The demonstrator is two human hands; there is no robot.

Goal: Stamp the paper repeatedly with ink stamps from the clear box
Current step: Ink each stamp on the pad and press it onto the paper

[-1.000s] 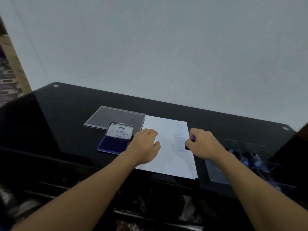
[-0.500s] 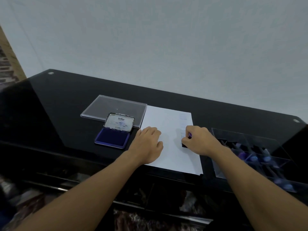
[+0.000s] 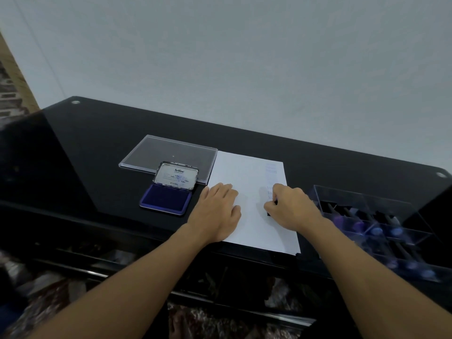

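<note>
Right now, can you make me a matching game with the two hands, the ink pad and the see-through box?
1 ink pad
2 left hand
3 right hand
4 clear box

A rests flat on the paper
B holds spare stamps, right of the paper
C open, blue inside
D grips a stamp on the paper

Pairs: 1-C, 2-A, 3-D, 4-B
</note>
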